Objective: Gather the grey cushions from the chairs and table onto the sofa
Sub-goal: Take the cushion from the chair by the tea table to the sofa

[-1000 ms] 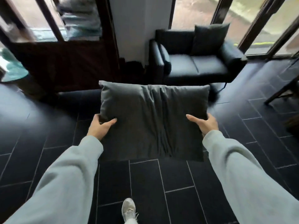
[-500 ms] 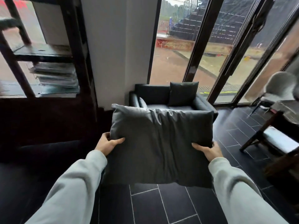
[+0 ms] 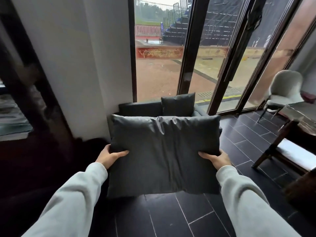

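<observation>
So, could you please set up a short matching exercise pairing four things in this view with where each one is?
Things:
1. large grey fabric cushion
2. smaller grey cushion
3. white shell-shaped chair
4. dark wooden chair with pale seat

Places:
A. far right, by the glass doors
B. propped against the black sofa's backrest
C. held between left hand and right hand
D. near right, beside the table

Pairs: 1-C, 2-B, 3-A, 4-D

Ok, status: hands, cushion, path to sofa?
Left hand and right hand both grip the cushion, held up off the floor. Sofa straight ahead, one cushion on it. Nothing seen in the way.
</observation>
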Demonstrator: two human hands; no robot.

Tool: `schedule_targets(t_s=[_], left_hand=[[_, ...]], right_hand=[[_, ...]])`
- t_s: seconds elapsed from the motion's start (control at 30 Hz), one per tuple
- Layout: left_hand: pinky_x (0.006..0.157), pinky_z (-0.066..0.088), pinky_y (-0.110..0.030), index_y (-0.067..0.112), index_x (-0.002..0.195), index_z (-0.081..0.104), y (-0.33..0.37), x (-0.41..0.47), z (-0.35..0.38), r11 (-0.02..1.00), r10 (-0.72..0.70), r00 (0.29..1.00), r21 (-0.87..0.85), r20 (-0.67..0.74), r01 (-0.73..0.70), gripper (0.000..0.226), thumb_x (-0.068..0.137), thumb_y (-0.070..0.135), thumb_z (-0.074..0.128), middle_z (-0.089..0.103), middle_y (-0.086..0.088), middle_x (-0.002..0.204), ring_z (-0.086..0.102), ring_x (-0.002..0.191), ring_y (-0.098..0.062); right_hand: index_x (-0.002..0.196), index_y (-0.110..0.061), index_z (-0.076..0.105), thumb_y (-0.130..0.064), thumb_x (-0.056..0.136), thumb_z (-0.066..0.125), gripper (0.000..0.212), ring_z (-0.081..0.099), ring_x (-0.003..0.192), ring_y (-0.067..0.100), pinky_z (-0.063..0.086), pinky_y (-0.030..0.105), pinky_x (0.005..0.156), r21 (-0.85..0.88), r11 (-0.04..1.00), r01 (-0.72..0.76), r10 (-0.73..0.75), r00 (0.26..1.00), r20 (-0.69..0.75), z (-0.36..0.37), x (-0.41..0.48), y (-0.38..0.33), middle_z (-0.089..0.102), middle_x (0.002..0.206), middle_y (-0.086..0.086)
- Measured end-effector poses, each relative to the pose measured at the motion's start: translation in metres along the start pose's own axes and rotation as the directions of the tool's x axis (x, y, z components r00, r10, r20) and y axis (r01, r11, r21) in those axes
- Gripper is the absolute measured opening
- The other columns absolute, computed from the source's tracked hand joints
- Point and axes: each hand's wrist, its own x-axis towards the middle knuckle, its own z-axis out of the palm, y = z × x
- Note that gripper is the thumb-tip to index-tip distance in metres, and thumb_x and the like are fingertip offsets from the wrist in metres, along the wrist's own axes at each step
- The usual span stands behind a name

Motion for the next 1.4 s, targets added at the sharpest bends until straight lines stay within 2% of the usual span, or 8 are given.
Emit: schedule_targets(t_s=[0.17,0.3,0.43,0.5,0.63,0.87,1.13,1.4], left_hand=[[0.091,0.055,-0.040,0.014,0.128,0.057,0.032,0.082,0.055,0.998,-0.001,0.993,-0.061,-0.116,-0.006,0.073,0.065,0.018,0.094,0.072,-0.004,0.112,0.070,0.099,-0.022],[0.098,0.054,-0.045,0.015,0.125,0.059,0.055,0.138,0.074,0.995,-0.017,0.983,-0.096,-0.184,-0.001,0.090,0.047,0.033,0.099,0.072,-0.005,0.113,0.069,0.103,-0.026],[0.099,0.054,-0.051,0.017,0.123,0.059,0.062,0.203,0.075,0.988,-0.078,0.968,-0.150,-0.240,0.043,0.105,0.029,0.043,0.095,0.072,-0.009,0.115,0.070,0.104,-0.031],[0.097,0.054,-0.052,0.017,0.121,0.058,0.060,0.243,0.073,0.983,-0.109,0.964,-0.168,-0.241,0.069,0.105,0.026,0.041,0.095,0.072,-0.010,0.113,0.071,0.101,-0.032],[0.079,0.058,-0.041,0.015,0.127,0.057,0.062,0.340,0.072,0.978,-0.143,0.967,-0.181,-0.211,0.106,0.105,0.032,0.029,0.099,0.074,-0.007,0.105,0.074,0.092,-0.028],[0.095,0.053,-0.043,0.016,0.129,0.057,0.088,0.539,0.075,0.978,-0.162,0.969,-0.164,-0.188,0.132,0.095,0.041,0.024,0.093,0.072,-0.007,0.115,0.069,0.107,-0.028],[0.098,0.053,-0.043,0.019,0.123,0.061,0.094,0.761,0.060,0.992,-0.100,0.968,-0.104,-0.232,0.078,0.058,0.073,0.003,0.085,0.073,-0.005,0.116,0.069,0.105,-0.024],[0.095,0.054,-0.039,0.029,0.136,0.052,0.023,0.884,0.051,0.995,-0.062,0.960,-0.094,-0.273,0.037,0.074,0.074,0.014,0.088,0.069,0.008,0.124,0.066,0.112,-0.015]], right_hand=[[0.109,-0.024,0.068,-0.028,0.067,0.098,0.052,0.069,0.088,0.012,0.049,0.022,0.069,0.009,1.000,0.026,-0.027,0.995,0.092,-0.001,0.123,-0.043,0.075,0.101,-0.004],[0.107,-0.018,0.072,-0.021,0.063,0.099,0.051,0.072,0.087,0.012,0.054,0.018,0.065,0.042,0.997,0.058,-0.063,0.989,0.136,0.021,0.212,-0.078,0.078,0.099,-0.002],[0.102,-0.018,0.075,-0.024,0.056,0.102,0.054,0.076,0.096,0.022,0.061,0.042,0.089,0.047,0.997,0.060,-0.068,0.984,0.168,0.062,0.290,-0.092,0.081,0.099,0.000],[0.101,-0.019,0.076,-0.026,0.052,0.103,0.056,0.076,0.094,0.020,0.061,0.044,0.091,0.037,0.998,0.050,-0.055,0.983,0.175,0.086,0.326,-0.093,0.081,0.095,-0.003],[0.100,-0.017,0.077,-0.023,0.052,0.104,0.056,0.078,0.092,0.021,0.062,0.044,0.090,0.038,0.999,0.001,-0.008,0.985,0.173,0.140,0.405,-0.093,0.082,0.091,-0.004],[0.099,-0.015,0.077,-0.012,0.057,0.101,0.048,0.078,0.092,0.024,0.061,0.047,0.093,0.027,0.998,-0.052,0.047,0.989,0.137,0.247,0.572,-0.122,0.082,0.091,-0.001],[0.109,-0.015,0.072,-0.005,0.061,0.098,0.055,0.078,0.091,0.012,0.060,0.020,0.070,0.051,0.998,0.024,-0.035,0.973,0.228,0.371,0.763,-0.138,0.082,0.098,-0.005],[0.114,-0.020,0.071,-0.006,0.067,0.096,0.055,0.076,0.098,0.006,0.058,0.014,0.071,0.098,0.987,0.125,-0.148,0.946,0.287,0.466,0.878,-0.095,0.081,0.106,-0.009]])
